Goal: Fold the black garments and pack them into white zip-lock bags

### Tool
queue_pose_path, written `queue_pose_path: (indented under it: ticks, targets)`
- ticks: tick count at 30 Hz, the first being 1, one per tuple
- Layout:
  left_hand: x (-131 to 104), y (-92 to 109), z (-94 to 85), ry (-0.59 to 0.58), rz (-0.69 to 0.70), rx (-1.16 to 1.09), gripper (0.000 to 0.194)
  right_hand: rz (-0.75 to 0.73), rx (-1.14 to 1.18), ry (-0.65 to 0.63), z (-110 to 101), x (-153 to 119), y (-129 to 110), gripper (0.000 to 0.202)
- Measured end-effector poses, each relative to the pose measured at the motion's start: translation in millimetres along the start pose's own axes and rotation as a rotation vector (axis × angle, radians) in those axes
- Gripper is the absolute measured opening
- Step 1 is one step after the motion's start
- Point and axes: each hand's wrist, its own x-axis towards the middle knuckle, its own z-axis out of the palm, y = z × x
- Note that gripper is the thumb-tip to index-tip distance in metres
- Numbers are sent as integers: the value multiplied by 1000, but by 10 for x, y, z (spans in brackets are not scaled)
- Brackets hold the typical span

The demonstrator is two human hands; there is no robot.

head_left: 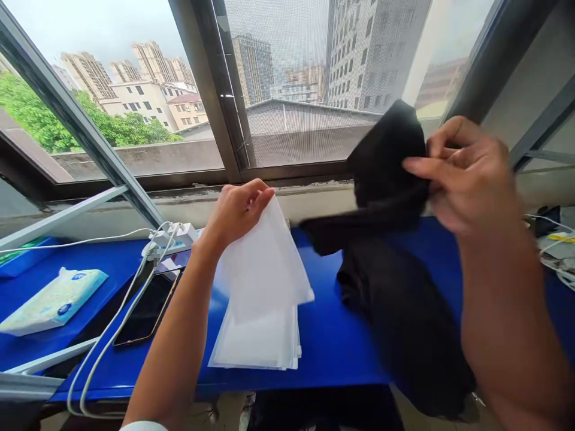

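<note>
My left hand (pixel 242 212) pinches the top edge of a frosted white plastic bag (pixel 269 263), which hangs tilted over a stack of similar bags (pixel 254 347) on the blue table. Raised at the right, my right hand (pixel 467 167) grips a piece of black cloth (pixel 390 155) between thumb and fingers. That cloth is folded and slightly blurred. Below it, more black cloth (pixel 399 317) lies in a heap on the table and hangs over the front edge; whether the two are one piece I cannot tell.
A dark phone (pixel 148 308) lies left of my left forearm, near white cables (pixel 96 359) and a power strip (pixel 179 236). Farther left are a tissue pack (pixel 56 299) and a metal frame (pixel 67 215). Windows rise behind the blue table (pixel 332 347). More cables (pixel 559 257) sit far right.
</note>
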Motion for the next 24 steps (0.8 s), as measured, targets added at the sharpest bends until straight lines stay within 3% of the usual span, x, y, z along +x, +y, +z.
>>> queue_pose_path:
  ticks: [2, 4, 6, 8, 10, 13, 16, 18, 20, 22, 24]
  targets:
    - [-104, -28, 101, -250, -56, -43, 48, 134, 113, -72, -176, 79, 33, 41]
    - [-297, -78, 267, -487, -65, -19, 51, 173, 72, -48, -268, 119, 72, 38]
    - [-527, -158, 427, -620, -31, 48, 48, 186, 25, -56, -302, 130, 87, 31]
    - [-700, -221, 511, -604, 7, 66, 47, 214, 48, -129, -298, 115, 58, 23]
    - [-739, -199, 513, -505, -2, -39, 48, 219, 117, -145, -252, 73, -12, 16]
    - [-535, 55, 483, -407, -67, -471, 54, 190, 201, -154, -102, -19, -120, 11]
    - [-223, 396, 541, -439, -110, -910, 67, 157, 247, -374, 60, -82, -126, 15]
    - [-73, 512, 601, -448, -134, -1011, 69, 148, 289, -568, 116, -87, -70, 25]
    - [9, 480, 622, -414, -165, -977, 58, 163, 362, -688, 121, -67, 0, 33]
    - [44, 331, 576, -362, -201, -909, 52, 162, 403, -639, 92, -35, 58, 35]
    - [57, 150, 465, -285, -245, -846, 56, 18, 318, -357, 52, 8, 105, 31]
